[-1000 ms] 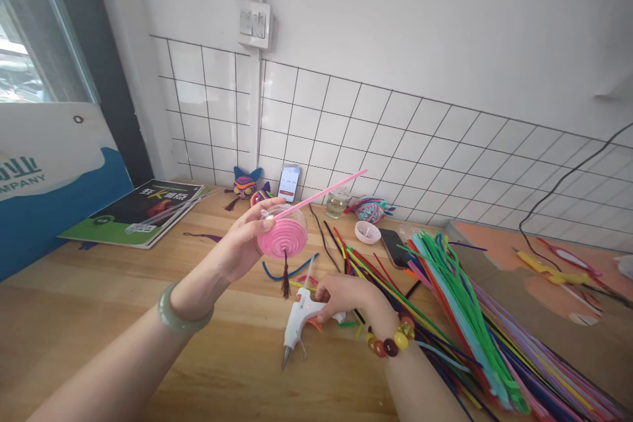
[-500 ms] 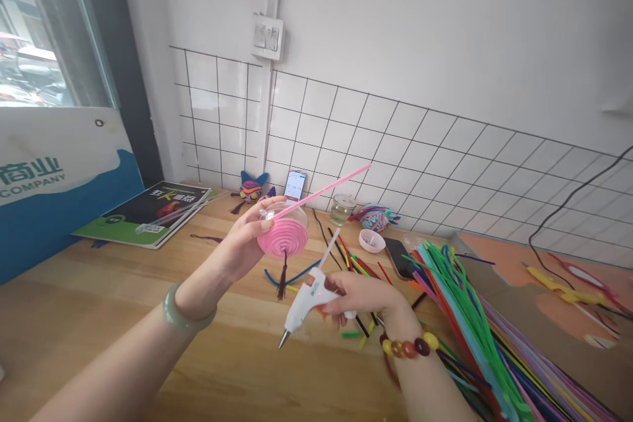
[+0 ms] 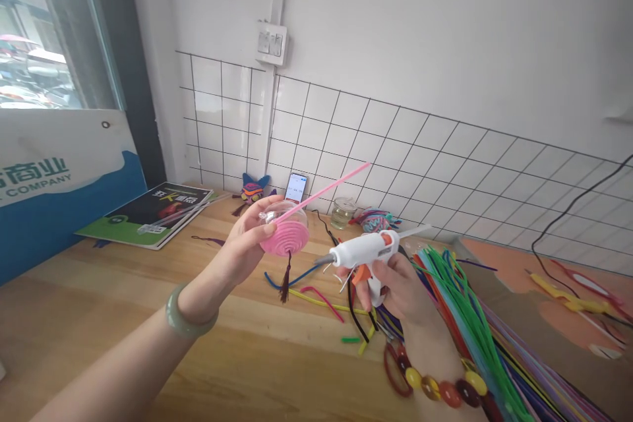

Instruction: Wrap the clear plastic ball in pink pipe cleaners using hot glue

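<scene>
My left hand point(image 3: 247, 235) grips a clear round ball point(image 3: 295, 216) whose lower part is wound with rings of pink pipe cleaner point(image 3: 291, 237). The loose pink end point(image 3: 341, 182) sticks out up and to the right. A dark tassel point(image 3: 285, 282) hangs from the ball's underside. In my right hand point(image 3: 395, 280) is a white glue gun point(image 3: 363, 250) with an orange trigger. Its metal nozzle points left toward the ball but stays apart from it. A clear glue stick point(image 3: 415, 231) juts from the gun's back.
Cut pipe cleaners point(image 3: 316, 300) lie below my hands, with a long colourful bundle point(image 3: 459, 316) at the right. Red-handled scissors point(image 3: 395, 369) rest near my right wrist. Behind stand a glass jar point(image 3: 343, 214), a phone point(image 3: 296, 186) and a blue-eared figure point(image 3: 253, 189). Magazines point(image 3: 148, 217) lie left.
My right hand has raised the glue gun and turned it from nozzle-down to nearly level, nozzle leftward. My left hand and the ball have hardly moved. The view has shifted slightly.
</scene>
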The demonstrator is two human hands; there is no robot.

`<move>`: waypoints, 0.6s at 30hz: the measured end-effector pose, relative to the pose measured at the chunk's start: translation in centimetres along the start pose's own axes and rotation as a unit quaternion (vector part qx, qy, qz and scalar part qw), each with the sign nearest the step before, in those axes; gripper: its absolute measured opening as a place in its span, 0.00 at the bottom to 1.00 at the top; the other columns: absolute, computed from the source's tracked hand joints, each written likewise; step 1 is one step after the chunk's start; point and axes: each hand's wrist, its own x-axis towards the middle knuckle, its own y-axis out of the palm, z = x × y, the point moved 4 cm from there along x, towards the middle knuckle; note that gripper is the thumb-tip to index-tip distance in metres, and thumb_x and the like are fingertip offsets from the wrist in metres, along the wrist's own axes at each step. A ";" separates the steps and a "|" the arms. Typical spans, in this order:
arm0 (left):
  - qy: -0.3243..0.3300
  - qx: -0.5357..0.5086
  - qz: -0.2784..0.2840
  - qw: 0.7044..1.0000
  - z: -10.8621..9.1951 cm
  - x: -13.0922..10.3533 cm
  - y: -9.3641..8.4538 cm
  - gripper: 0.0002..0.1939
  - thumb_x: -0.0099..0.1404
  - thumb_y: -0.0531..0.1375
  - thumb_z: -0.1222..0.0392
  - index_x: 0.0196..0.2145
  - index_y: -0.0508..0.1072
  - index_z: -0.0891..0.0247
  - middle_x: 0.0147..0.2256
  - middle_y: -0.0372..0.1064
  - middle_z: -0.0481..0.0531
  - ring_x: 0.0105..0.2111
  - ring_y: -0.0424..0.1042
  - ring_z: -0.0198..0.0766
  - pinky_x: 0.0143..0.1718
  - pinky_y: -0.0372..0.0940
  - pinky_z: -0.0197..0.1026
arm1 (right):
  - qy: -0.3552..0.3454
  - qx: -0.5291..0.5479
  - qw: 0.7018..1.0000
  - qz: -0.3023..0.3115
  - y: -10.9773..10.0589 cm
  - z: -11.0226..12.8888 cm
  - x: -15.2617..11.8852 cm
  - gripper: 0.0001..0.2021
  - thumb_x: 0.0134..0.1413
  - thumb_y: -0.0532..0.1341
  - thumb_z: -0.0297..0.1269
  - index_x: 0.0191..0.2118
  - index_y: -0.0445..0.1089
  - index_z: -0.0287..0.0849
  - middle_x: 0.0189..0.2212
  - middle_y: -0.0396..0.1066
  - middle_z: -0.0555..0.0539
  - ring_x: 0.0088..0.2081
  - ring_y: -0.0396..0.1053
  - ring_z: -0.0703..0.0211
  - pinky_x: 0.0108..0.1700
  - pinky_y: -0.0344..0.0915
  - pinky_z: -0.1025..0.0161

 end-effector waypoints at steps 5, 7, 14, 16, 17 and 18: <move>0.024 0.012 -0.008 1.000 -0.2 -0.1 0.2 0.24 0.53 0.69 0.58 0.49 0.73 0.58 0.51 0.72 0.59 0.49 0.72 0.53 0.46 0.67 0.50 | -0.099 -0.068 0.987 -0.104 0.5 2.0 -0.9 0.16 0.60 0.61 0.47 0.43 0.71 0.38 0.35 0.79 0.39 0.17 0.69 0.63 0.19 0.62 0.65; 0.026 0.016 -0.007 1.000 -0.3 -0.2 0.3 0.25 0.53 0.69 0.58 0.49 0.72 0.58 0.51 0.72 0.59 0.49 0.71 0.53 0.46 0.67 0.50 | -0.132 -0.097 0.978 -0.132 1.2 2.8 -1.4 0.13 0.61 0.61 0.45 0.41 0.72 0.39 0.35 0.79 0.40 0.18 0.70 0.62 0.20 0.64 0.65; 0.037 0.029 -0.009 0.999 -0.5 -0.4 0.6 0.25 0.52 0.70 0.58 0.49 0.73 0.57 0.53 0.70 0.58 0.52 0.69 0.52 0.49 0.66 0.50 | -0.170 -0.220 0.942 -0.189 3.2 4.6 -2.4 0.14 0.62 0.60 0.44 0.31 0.74 0.40 0.23 0.74 0.47 0.19 0.69 0.62 0.21 0.66 0.65; 0.041 0.026 -0.009 0.999 -0.5 -0.5 0.6 0.25 0.52 0.70 0.58 0.49 0.74 0.56 0.53 0.70 0.57 0.51 0.69 0.52 0.49 0.66 0.50 | -0.173 -0.233 0.938 -0.188 3.5 4.6 -2.4 0.14 0.61 0.60 0.44 0.30 0.73 0.41 0.20 0.71 0.48 0.19 0.68 0.61 0.20 0.65 0.65; 0.042 0.024 -0.008 0.999 -0.5 -0.5 0.7 0.25 0.52 0.70 0.57 0.48 0.74 0.56 0.53 0.70 0.57 0.51 0.69 0.52 0.49 0.66 0.50 | -0.174 -0.238 0.937 -0.188 3.5 4.6 -2.4 0.14 0.61 0.60 0.45 0.29 0.72 0.41 0.20 0.71 0.48 0.20 0.68 0.61 0.20 0.64 0.65; 0.042 0.022 -0.006 0.999 -0.5 -0.5 0.7 0.25 0.51 0.70 0.57 0.48 0.74 0.56 0.53 0.70 0.56 0.51 0.69 0.52 0.50 0.66 0.50 | -0.173 -0.244 0.935 -0.190 3.6 4.6 -2.3 0.15 0.61 0.59 0.45 0.27 0.71 0.41 0.20 0.71 0.48 0.20 0.67 0.61 0.19 0.63 0.66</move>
